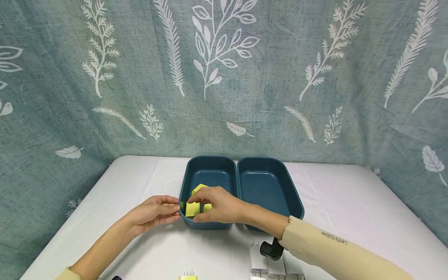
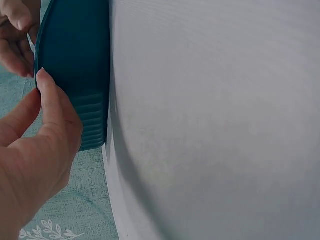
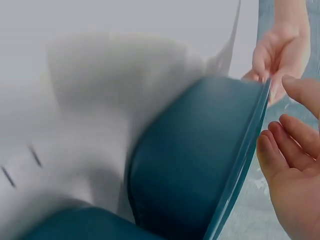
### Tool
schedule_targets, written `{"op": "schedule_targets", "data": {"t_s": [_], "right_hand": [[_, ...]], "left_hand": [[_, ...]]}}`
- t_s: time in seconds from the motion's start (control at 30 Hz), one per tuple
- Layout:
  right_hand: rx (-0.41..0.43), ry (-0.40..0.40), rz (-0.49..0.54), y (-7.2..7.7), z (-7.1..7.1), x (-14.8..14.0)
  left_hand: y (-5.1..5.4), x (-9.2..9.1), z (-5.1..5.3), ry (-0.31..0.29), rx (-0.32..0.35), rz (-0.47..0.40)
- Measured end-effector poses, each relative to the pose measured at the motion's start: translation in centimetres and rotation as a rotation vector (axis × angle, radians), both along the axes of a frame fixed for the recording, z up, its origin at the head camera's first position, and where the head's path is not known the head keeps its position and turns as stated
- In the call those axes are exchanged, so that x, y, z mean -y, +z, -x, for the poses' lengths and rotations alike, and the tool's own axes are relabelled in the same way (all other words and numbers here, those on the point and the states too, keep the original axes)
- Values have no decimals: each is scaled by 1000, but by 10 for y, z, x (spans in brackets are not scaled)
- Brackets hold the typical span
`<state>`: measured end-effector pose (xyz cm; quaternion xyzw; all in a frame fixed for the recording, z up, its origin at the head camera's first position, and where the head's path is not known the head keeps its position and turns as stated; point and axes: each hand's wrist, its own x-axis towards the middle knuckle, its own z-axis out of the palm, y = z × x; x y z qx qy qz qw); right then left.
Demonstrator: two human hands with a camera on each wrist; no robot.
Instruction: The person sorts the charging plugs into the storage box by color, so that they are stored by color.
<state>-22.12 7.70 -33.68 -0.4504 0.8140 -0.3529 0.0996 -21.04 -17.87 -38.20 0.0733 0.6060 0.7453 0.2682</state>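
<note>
My left hand (image 1: pixel 159 212) pinches the left rim of a dark blue plastic bin (image 1: pixel 211 163) between thumb and fingers; in the left wrist view the left hand (image 2: pixel 42 145) is on that same rim. Inside the bin's near left part lie several yellow blocks (image 1: pixel 192 210), probably plug adapters, partly covered by my right hand. Above them hovers the right hand (image 1: pixel 220 204), thumb and fingers apart. The right wrist view shows nothing in the gap of the right hand (image 3: pixel 295 155), which is beside the bin's rim (image 3: pixel 242 160).
A second dark blue bin (image 1: pixel 264 190) stands right against the first. Nearer on the white table (image 1: pixel 332 186) are a yellow plug adapter (image 1: pixel 188 277) with upright prongs and several white plug adapters (image 1: pixel 258 258), partly under the right wrist camera (image 1: pixel 272 249). A patterned curtain (image 1: pixel 224 109) hangs behind.
</note>
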Motion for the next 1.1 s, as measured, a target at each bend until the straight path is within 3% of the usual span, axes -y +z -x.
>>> {"op": "schedule_targets", "data": {"t_s": [0.27,0.57,0.87,1.1], "right_hand": [[10,10,-79,-1,-25,-4],[-138,29,-54,-1,-50,-7],[-215,171,-49,-5,-78,-5],[-309,314,-120,-23,-91,0]], "left_hand": [[1,-1,0,13,6,18],[0,0,-1,7,3,21],[2,0,-1,4,-3,26],[2,0,-1,9,-1,24]]}}
